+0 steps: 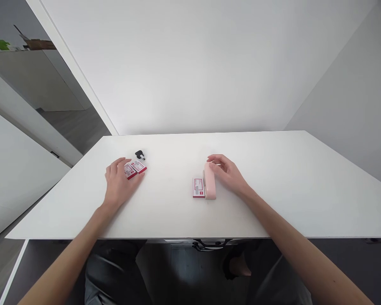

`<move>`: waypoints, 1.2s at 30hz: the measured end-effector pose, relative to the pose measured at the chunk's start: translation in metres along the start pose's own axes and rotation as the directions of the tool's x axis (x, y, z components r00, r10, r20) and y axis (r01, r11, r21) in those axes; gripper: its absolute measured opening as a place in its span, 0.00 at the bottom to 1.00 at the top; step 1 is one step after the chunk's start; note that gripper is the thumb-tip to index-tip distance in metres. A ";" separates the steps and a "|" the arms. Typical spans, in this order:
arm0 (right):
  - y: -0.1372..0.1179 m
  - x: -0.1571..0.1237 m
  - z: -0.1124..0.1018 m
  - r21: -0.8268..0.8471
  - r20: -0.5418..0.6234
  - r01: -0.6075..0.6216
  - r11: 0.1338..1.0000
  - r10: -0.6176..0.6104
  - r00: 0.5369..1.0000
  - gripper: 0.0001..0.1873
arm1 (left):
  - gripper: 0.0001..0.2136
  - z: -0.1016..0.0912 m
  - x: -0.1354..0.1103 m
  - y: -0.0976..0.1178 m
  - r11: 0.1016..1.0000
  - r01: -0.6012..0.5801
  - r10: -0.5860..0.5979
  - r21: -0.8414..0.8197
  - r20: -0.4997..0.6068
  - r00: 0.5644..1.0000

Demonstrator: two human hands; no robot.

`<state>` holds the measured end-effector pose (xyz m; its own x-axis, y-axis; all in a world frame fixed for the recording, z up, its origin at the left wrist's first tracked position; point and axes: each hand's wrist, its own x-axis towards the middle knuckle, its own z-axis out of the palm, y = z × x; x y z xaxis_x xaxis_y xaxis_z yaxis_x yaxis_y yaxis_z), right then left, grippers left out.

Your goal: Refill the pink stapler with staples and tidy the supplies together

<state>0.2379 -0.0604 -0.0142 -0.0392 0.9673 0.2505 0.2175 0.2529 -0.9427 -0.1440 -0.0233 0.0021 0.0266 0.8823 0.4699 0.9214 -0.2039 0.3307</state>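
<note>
My left hand (118,182) curves around two small red-and-white boxes (139,165) lying side by side at the left of the table. Its thumb is at their near side and its fingertips at the far side; part of one box is hidden. A small black object with a metallic end, perhaps a staple remover (140,155), lies just beyond them. Nearer the middle, my right hand (226,171) has its thumb and fingers closed on the far end of a pink stapler (210,186). Another red-and-white box (198,188) lies flat along the stapler's left side.
The white table (273,169) meets a white wall (190,67) at the back. Its near edge runs just above my legs (114,271). A floor passage and a cabinet (38,80) show beyond the wall's left end.
</note>
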 end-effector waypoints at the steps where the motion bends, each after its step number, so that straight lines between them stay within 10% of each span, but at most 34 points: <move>1: 0.000 0.000 0.000 0.001 -0.001 -0.008 1.000 0.008 1.000 0.17 | 0.32 -0.002 0.003 -0.007 0.999 0.027 -0.028 0.017 0.039 0.999; 8: 0.003 0.000 -0.001 0.013 0.005 -0.050 0.999 0.050 0.999 0.17 | 0.39 -0.005 0.013 -0.008 0.984 0.174 -0.166 -0.023 0.211 0.963; 16: 0.004 0.001 -0.002 0.011 0.004 -0.037 0.999 0.037 0.999 0.16 | 0.36 -0.004 -0.001 0.000 0.990 0.085 -0.054 -0.113 0.253 0.966; 28: 0.005 0.001 -0.002 0.000 -0.001 -0.035 0.999 0.035 0.999 0.18 | 0.32 0.004 -0.028 0.106 0.886 -0.199 0.375 -0.418 0.396 0.838; 36: 0.007 0.004 -0.003 -0.014 -0.001 -0.018 1.000 0.018 1.000 0.18 | 0.33 0.023 -0.024 0.132 0.851 -0.273 0.475 -0.449 0.434 0.765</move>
<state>0.2419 -0.0549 -0.0194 -0.0347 0.9717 0.2335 0.2320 0.2351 -0.9439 -0.0140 -0.0618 0.0158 0.6265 0.7625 0.1615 0.6025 -0.6052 0.5203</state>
